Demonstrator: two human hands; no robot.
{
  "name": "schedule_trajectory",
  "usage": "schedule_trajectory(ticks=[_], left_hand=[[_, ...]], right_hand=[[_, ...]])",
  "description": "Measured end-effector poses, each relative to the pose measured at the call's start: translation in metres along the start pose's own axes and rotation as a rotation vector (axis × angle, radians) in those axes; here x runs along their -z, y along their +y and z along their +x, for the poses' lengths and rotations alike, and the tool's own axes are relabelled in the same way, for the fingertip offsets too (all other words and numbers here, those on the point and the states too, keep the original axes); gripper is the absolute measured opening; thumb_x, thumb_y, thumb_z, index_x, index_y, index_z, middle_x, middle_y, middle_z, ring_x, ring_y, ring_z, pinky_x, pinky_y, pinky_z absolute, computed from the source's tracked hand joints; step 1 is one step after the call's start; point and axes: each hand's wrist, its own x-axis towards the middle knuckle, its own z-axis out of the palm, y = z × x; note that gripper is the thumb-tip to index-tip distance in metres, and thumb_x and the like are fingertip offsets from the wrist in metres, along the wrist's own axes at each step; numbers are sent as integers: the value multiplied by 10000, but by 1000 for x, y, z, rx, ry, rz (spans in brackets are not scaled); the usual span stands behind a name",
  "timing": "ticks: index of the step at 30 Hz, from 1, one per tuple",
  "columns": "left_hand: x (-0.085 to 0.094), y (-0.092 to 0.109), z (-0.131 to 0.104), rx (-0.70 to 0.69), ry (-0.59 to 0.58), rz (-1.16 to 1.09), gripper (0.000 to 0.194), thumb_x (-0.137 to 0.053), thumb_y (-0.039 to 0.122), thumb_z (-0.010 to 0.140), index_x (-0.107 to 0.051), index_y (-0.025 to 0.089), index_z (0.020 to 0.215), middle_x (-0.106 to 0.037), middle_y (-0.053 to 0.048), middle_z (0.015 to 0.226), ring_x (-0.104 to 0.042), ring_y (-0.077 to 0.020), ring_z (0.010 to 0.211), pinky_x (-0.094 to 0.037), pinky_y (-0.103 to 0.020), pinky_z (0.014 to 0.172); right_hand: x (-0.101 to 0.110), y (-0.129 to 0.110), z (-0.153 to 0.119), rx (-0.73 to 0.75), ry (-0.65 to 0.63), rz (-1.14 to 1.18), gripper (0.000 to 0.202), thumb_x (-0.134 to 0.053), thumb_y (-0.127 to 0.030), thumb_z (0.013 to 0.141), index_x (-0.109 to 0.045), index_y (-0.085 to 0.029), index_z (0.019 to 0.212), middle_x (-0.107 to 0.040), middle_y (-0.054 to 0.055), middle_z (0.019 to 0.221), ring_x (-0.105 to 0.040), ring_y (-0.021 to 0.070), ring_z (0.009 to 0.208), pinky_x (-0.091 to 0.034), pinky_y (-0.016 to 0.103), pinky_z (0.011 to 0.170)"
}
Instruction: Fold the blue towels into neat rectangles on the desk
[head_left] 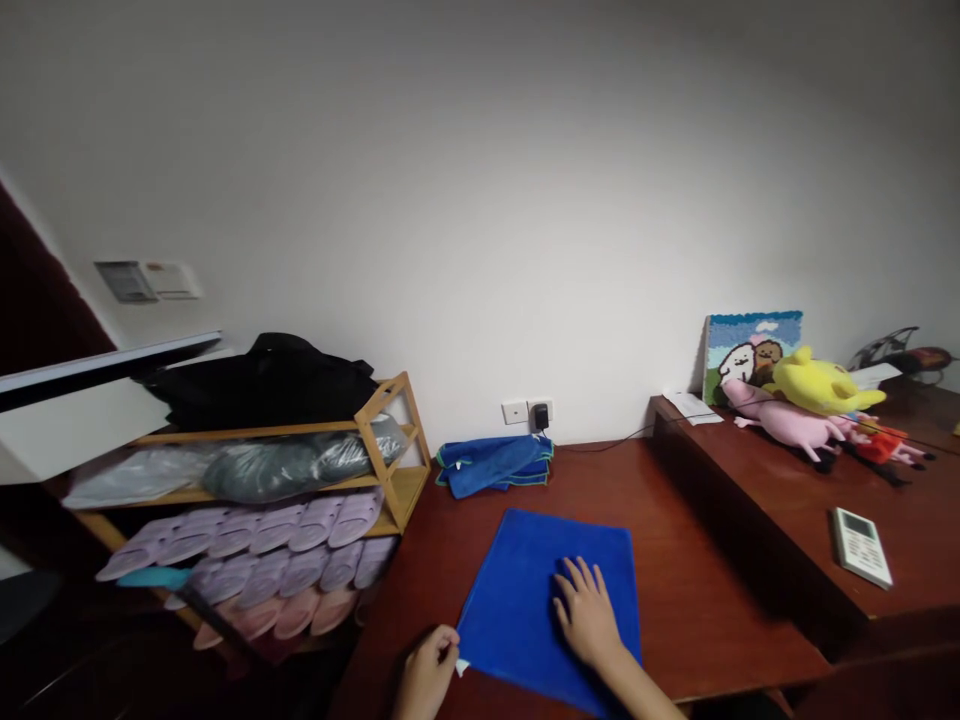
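Note:
A blue cloth (517, 590) lies spread out on the reddish-brown table (697, 600), with a small white tag (462, 667) at its near left corner. My right hand (589, 615) rests on the right part of the cloth, palm down with the fingers spread. At the left edge, beside the tag, my left hand (431, 665) is closed, its thumb and fingertips pinching the cloth's edge. Farther back, against the wall, sits a pile of folded blue cloths (495, 465) with green-edged borders.
Left of the table stands a wooden rack (405, 450) with lilac slippers (315, 520), bagged items and a black bag (270, 385). A higher surface on the right holds plush toys (795, 420), a picture (750, 350) and a white remote (862, 547). A black plug (540, 415) sits in the wall socket.

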Motion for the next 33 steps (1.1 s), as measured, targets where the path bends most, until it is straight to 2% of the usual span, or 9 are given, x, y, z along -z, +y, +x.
schedule_trajectory(ticks=[3,5,7,11,13,17,22,29,33], left_hand=[[4,8,-9,3,-33,49,162,-472,290,821,-604,266,730,-744,21,756,-730,-173,784,-535,-233,771],[4,14,-17,-4,-39,107,167,-474,275,839,-586,264,716,-725,25,736,-718,-171,778,-519,-230,762],[3,19,-26,-15,-30,181,180,-482,263,858,-593,267,716,-722,28,736,-714,-173,787,-502,-232,760],[0,25,-48,-38,-12,299,200,-500,231,884,-636,293,752,-730,41,740,-719,-178,781,-475,-241,741],[-1,27,-57,-60,9,311,199,-510,220,887,-660,306,788,-739,40,754,-726,-186,797,-477,-252,754],[-1,26,-63,-67,38,285,187,-526,235,886,-686,313,829,-763,29,800,-735,-200,847,-493,-277,795],[-2,29,-60,-41,46,304,216,-477,288,908,-676,304,825,-776,17,852,-736,-209,899,-492,-295,784],[2,29,-67,-80,75,484,217,-479,284,919,-687,284,854,-744,-18,871,-691,-237,925,-463,-342,823],[-13,47,-61,-250,181,531,253,-462,266,947,-710,264,895,-717,-45,945,-674,-247,932,-488,-371,838]], right_hand=[[-10,35,-41,-187,-24,-80,588,-385,-536,1015,-443,-350,1571,-292,5,1695,-176,347,1588,-129,624,1280],[-6,50,-46,-207,-35,-96,599,-342,-568,1028,-360,-385,1597,-238,-23,1705,-147,324,1593,-131,613,1283],[5,58,-37,-137,-51,-89,591,-314,-563,1040,-333,-387,1604,-229,-26,1706,-137,295,1596,-123,581,1292],[30,64,-10,29,-135,-58,593,-322,-577,1037,-361,-377,1594,-260,-13,1699,-162,279,1594,-125,544,1296],[34,66,-10,27,-144,-55,614,-323,-579,1033,-350,-352,1603,-254,-6,1700,-163,281,1593,-128,537,1296],[19,75,-44,-118,-63,-54,664,-282,-554,1036,-301,-260,1630,-232,22,1700,-170,283,1589,-172,526,1296],[3,81,-83,-141,-30,-73,663,-263,-518,1037,-320,-224,1629,-250,17,1684,-189,257,1581,-172,512,1306],[-1,75,-92,-166,-4,-108,662,-238,-491,1043,-329,-191,1626,-232,21,1685,-184,239,1578,-173,471,1313],[-2,73,-91,-187,-23,-112,671,-212,-484,1050,-324,-153,1622,-252,35,1684,-197,232,1579,-174,460,1313]])
